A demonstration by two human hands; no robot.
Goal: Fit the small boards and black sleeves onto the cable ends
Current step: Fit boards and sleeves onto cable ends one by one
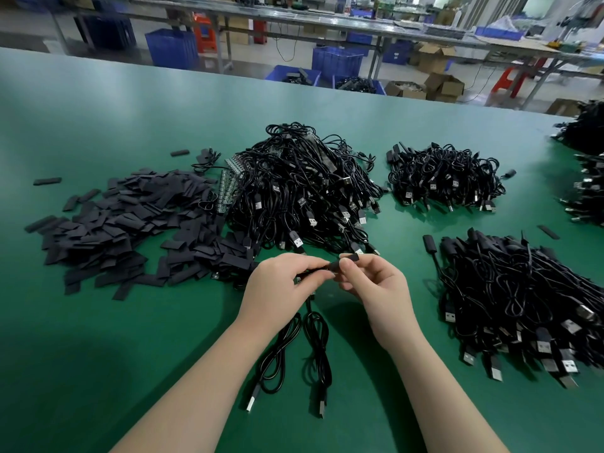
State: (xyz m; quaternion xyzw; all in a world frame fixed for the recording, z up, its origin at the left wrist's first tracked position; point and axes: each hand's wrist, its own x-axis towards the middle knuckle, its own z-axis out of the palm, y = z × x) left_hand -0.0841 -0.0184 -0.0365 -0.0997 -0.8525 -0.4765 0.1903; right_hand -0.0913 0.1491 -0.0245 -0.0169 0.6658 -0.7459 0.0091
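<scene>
Head view shows both hands meeting just below the middle of the frame. The right hand [372,282] pinches a black sleeve [346,261] between thumb and fingertips, the sleeve's long axis running roughly three to nine o'clock, its far end poking up toward one o'clock. The left hand [287,279], fingers curled, pinches a cable end [313,273] aimed at three o'clock, straight toward the sleeve's near mouth; whether a small board already sits on that end I cannot tell, since the fingers cover it. Sleeve and cable end appear to touch or nearly so, and I judge the coming move to be a slide of one along the other on that shared axis, the two hands equally near. Two cables [294,348] trail from the left hand toward six o'clock, their USB plugs lying on the green tabletop [98,338] between the forearms. Outward at ten o'clock lies a loose heap of black sleeves [130,223]; at twelve o'clock a big tangle of cables [300,188], with green strips of small boards [228,183] tucked against its left edge; at one o'clock a smaller cable pile [444,178]; at three to four o'clock a pile of cables [523,295] with sleeved ends. Nothing stands between the hands to hinder the joining.
</scene>
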